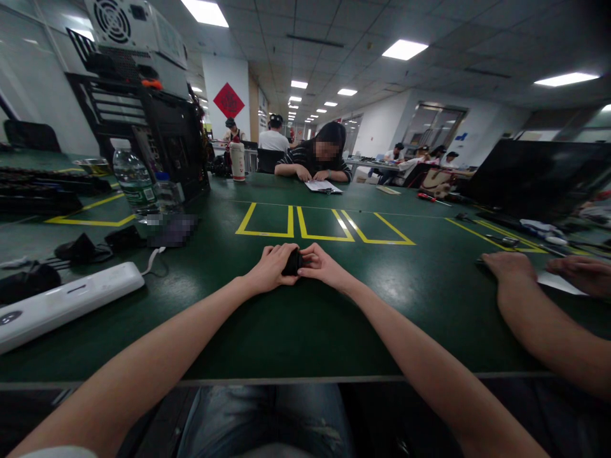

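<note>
One small black object (293, 262) is sitting in the curled left hand (272, 267), right hand (323, 264) pinching its end, fingers nearly closed; I'm guessing light, stiff, best held sideways.

Rectangular ceiling lights (405, 49) shine above a green table (305, 337) and a white pillar (219, 69) bearing a red diamond (229, 100).

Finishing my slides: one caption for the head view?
Left hand and right hand grip a small black object at a green table.

Sm. blk obj (293, 262) held btwn fingers (314, 250), partly hidden.
</note>
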`<state>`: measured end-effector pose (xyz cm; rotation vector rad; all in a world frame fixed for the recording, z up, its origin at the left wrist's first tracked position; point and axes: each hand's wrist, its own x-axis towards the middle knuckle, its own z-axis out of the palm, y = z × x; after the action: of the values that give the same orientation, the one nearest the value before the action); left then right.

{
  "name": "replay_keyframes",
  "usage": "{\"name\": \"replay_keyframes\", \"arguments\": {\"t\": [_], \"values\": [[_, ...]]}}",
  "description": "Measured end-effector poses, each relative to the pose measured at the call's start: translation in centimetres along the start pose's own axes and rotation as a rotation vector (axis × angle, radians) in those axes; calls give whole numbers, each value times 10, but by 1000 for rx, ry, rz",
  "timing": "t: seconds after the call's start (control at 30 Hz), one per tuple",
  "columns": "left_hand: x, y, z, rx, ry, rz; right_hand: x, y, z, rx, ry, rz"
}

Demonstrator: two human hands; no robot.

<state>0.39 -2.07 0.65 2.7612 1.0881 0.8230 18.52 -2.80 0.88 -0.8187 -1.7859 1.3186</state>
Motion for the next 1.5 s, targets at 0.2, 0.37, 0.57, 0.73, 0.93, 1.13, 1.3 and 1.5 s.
{"name": "replay_keyframes", "arguments": {"t": [0.2, 0.37, 0.57, 0.73, 0.93, 1.13, 1.3, 1.5], "values": [[-1, 2, -3, -8, -11, 3, -1, 0, 2, -62, 69, 11], [-1, 1, -2, -19, -11, 3, 1, 2, 1, -84, 74, 52], [-1, -1, 0, -20, -3, -1, 2, 2, -1, -53, 19, -18], [0, 0, -1, -24, -3, 2, 1, 2, 0, -23, 14, -25], [0, 1, -1, -14, 0, -6, 2, 4, 2, -74, 74, -8], [0, 0, -1, -21, -5, -4, 3, 5, 2, -67, 68, 13], [0, 0, 0, -15, -8, -8, 2, 6, 0, -38, 21, 11], [0, 2, -2, -28, -10, -12, 2, 4, 1, -75, 91, -17]]}}
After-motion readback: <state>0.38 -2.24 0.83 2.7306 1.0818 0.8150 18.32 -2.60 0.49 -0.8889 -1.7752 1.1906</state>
